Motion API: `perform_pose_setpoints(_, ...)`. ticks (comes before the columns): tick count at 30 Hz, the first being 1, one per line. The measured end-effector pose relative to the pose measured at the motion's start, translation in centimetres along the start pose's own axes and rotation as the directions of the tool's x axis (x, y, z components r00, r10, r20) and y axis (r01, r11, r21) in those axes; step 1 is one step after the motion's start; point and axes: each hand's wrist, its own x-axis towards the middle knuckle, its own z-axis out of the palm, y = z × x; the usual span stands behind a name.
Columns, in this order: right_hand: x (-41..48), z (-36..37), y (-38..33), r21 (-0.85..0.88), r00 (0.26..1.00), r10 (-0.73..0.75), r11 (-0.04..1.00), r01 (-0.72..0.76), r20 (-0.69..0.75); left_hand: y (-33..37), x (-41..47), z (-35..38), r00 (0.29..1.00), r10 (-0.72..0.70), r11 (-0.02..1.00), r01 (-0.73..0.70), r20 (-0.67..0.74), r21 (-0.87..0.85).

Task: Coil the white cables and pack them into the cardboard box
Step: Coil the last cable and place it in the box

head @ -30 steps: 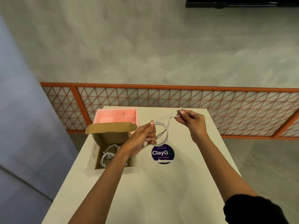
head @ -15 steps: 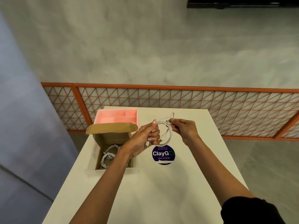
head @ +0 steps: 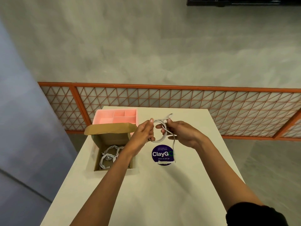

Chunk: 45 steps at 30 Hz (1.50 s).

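Above the sticker (head: 161, 154), left hand (head: 143, 134) and right hand (head: 183, 134) pinch an upright cable coil (head: 158, 141)

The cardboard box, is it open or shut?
Open. The cardboard box has its lid flap folded back toward the pink tray, and coiled white cables show inside it.

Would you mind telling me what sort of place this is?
Likely an office pantry or break area: the ClayGo sticker on the white table says keep pantries clean; an orange lattice partition stands behind.
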Motion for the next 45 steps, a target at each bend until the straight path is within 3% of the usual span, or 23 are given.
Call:
perform_pose_setpoints(5, -0.5, 0.4, -0.4, -0.081, 0.996, -0.082, 0.993, 0.084, 0.030, -0.4, 0.2, -0.3, 0.998, 0.000, 1.000, 0.000, -0.064, -0.006)
perform_pose_setpoints(10, 0.0, 1.3, -0.7, -0.304, 0.939, -0.175, 0.949, 0.081, -0.296, -0.9, 0.6, 0.1, 0.991, -0.008, 0.999, 0.013, -0.130, 0.039)
perform_pose_setpoints(13, 0.0, 2.0, -1.2, -0.398, 0.912, -0.192, 0.917, 0.035, -0.362, -1.0, 0.9, 0.3, 0.983, 0.011, 0.998, 0.002, -0.183, 0.069)
perform_pose_setpoints(17, -0.3, 2.3, -1.3, -0.268, 0.971, -0.078, 0.963, 0.015, -0.227, -0.5, 1.2, 0.3, 0.973, 0.026, 1.000, -0.023, -0.230, 0.014)
perform_pose_setpoints(24, -0.6, 3.0, -1.8, -0.379, 0.992, -0.006, 0.924, -0.043, -0.128, -0.8, 1.1, 0.1, 0.983, 0.010, 0.999, -0.004, -0.184, 0.037)
perform_pose_setpoints(30, -1.5, 1.7, -2.4, -0.481, 0.989, -0.139, 0.865, 0.141, 0.042, -1.3, 1.1, -0.4, 0.974, 0.050, 0.989, -0.018, -0.223, 0.146)
perform_pose_setpoints(35, -2.2, -0.3, -2.5, -0.505, 0.943, -0.174, 0.809, 0.302, 0.285, -1.5, 0.8, -0.8, 0.973, 0.045, 0.983, -0.002, -0.228, 0.185)
perform_pose_setpoints(37, -2.5, -1.2, -2.6, -0.450, 0.919, -0.232, 0.816, 0.363, 0.319, -1.6, 0.6, -1.0, 0.974, 0.053, 0.982, -0.011, -0.220, 0.189)
perform_pose_setpoints(40, -2.3, -2.1, -2.2, -0.194, 0.938, -0.281, 0.927, 0.320, 0.205, -1.7, 0.6, -1.2, 0.973, 0.068, 0.976, -0.019, -0.220, 0.216)
perform_pose_setpoints(43, -1.5, -1.7, -1.2, 0.151, 0.974, -0.216, 0.967, 0.204, 0.063, -1.7, 0.6, -1.0, 0.973, 0.042, 0.976, 0.009, -0.227, 0.218)
perform_pose_setpoints(45, -1.1, -1.2, -0.8, 0.374, 0.992, -0.124, 0.920, 0.117, -0.006, -1.7, 0.5, -0.7, 0.973, 0.031, 0.980, 0.016, -0.230, 0.199)
